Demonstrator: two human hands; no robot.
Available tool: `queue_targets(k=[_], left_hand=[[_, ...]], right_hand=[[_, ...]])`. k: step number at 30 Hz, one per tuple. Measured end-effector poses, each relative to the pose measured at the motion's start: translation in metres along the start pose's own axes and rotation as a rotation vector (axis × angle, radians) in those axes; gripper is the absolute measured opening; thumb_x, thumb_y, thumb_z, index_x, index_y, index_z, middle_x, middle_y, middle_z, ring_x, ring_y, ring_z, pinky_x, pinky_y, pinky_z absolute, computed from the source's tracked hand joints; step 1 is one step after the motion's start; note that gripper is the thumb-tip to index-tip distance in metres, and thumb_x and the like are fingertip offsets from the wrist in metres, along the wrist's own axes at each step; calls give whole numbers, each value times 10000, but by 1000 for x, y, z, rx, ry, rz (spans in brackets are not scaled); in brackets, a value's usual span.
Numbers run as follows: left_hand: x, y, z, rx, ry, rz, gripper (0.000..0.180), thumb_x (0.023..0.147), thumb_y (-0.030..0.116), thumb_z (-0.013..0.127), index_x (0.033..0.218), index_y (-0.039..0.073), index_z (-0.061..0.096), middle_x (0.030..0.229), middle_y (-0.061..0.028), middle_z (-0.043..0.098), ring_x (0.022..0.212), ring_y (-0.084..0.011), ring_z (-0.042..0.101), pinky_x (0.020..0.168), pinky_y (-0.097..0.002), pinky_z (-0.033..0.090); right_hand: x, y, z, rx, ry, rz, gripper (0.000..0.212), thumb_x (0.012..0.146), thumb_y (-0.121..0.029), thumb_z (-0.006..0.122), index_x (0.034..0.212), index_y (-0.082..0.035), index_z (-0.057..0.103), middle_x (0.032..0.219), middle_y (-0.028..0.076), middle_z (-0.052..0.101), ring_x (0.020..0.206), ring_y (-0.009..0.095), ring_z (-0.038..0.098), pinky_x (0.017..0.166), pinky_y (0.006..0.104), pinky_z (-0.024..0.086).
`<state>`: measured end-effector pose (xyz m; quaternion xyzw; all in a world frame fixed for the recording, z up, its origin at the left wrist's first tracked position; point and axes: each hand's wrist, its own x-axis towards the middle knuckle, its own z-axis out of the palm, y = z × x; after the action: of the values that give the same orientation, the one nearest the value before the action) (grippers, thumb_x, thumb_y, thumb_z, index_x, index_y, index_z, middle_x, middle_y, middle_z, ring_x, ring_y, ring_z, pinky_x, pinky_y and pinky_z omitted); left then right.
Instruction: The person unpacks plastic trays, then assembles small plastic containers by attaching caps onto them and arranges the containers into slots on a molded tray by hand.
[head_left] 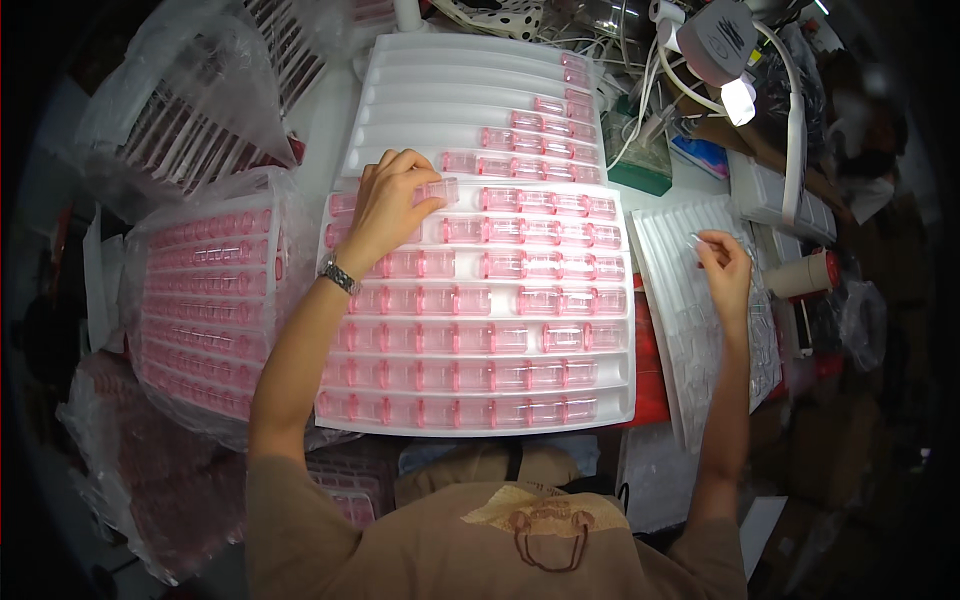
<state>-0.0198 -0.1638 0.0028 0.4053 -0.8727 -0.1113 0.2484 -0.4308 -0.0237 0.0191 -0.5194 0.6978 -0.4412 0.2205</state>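
Observation:
My left hand [390, 205] pinches a clear pink plastic cylinder [440, 190] between thumb and fingers, just above a row of the near white tray [470, 430]. That tray holds rows of the same pink cylinders [470, 375] lying end to end, with a gap in several rows. Behind it, a second white tray [440, 95] has pink cylinders at the right ends of its grooves. My right hand [725, 265] is closed at the fingertips over a white ribbed tray [665, 240] at the right. A tiny pale bit shows at those fingertips, too small to name.
Bagged trays of pink cylinders [205, 290] stand at the left, with a bag-wrapped rack [205, 125] behind. A white lamp [735, 60], cables and a green box [640, 160] crowd the back right. A white-and-red cylindrical container [805, 275] lies beyond my right hand.

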Motion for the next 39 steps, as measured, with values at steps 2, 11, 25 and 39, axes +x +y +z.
queue_targets(k=[2, 11, 25, 39], left_hand=[[-4, 20, -1, -240, 104, 35, 296, 710, 124, 735, 978, 37, 643, 965, -58, 605, 897, -211, 551, 789, -333, 439], [-23, 90, 4, -820, -148, 38, 281, 741, 130, 731, 994, 43, 643, 911, -60, 628, 808, -154, 581, 749, -274, 479], [-6, 6, 6, -117, 37, -31, 269, 738, 202, 712, 973, 74, 680, 950, -51, 567, 967, -202, 512, 821, -357, 353], [-50, 63, -14, -573, 28, -165, 322, 752, 39, 686, 1041, 34, 544, 1014, -64, 580, 891, -178, 578, 755, -323, 465]], right_hand=[[-8, -49, 32, 414, -257, 10, 177, 842, -39, 605, 999, 40, 605, 820, 64, 642, 703, 90, 595, 634, 214, 481], [-29, -107, 109, 233, -615, -119, 342, 777, -185, 729, 984, 18, 548, 718, 33, 561, 585, 85, 494, 534, 237, 424], [60, 126, -56, -1112, 104, 61, 303, 873, -254, 553, 1101, -54, 542, 1059, 165, 583, 1072, 352, 498, 802, 514, 445], [-32, -131, 151, 372, -210, -389, 280, 795, -64, 678, 1056, 23, 630, 836, 120, 687, 727, 128, 654, 679, 232, 507]])
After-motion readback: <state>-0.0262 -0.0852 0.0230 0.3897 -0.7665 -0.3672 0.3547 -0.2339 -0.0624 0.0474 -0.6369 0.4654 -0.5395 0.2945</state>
